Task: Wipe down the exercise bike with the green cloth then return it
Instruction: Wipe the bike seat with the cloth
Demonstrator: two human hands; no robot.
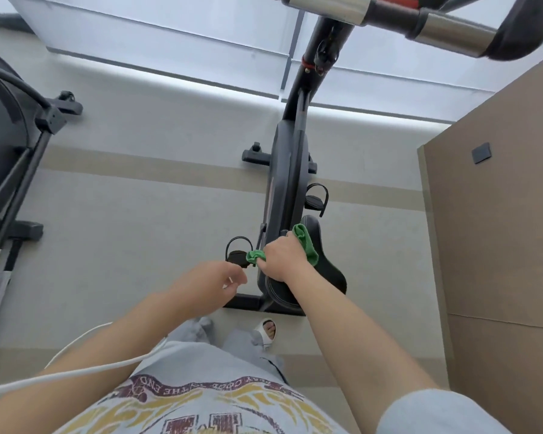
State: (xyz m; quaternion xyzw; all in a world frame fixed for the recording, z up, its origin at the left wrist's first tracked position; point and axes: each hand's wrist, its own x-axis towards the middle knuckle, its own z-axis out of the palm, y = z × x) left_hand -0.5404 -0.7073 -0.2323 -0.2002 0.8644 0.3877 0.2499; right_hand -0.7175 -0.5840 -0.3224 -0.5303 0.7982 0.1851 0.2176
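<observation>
A black exercise bike stands straight ahead, seen from above, with its handlebar at the top right. Its black saddle is nearest me. My right hand rests on the saddle's front left part and grips the green cloth, which sticks out on both sides of the fist. My left hand hovers just left of the saddle, near the left pedal, fingers loosely curled and holding nothing.
Another black exercise machine stands at the left. A brown wall or cabinet rises close on the right. A white cable crosses my left arm. Pale floor lies between the two machines.
</observation>
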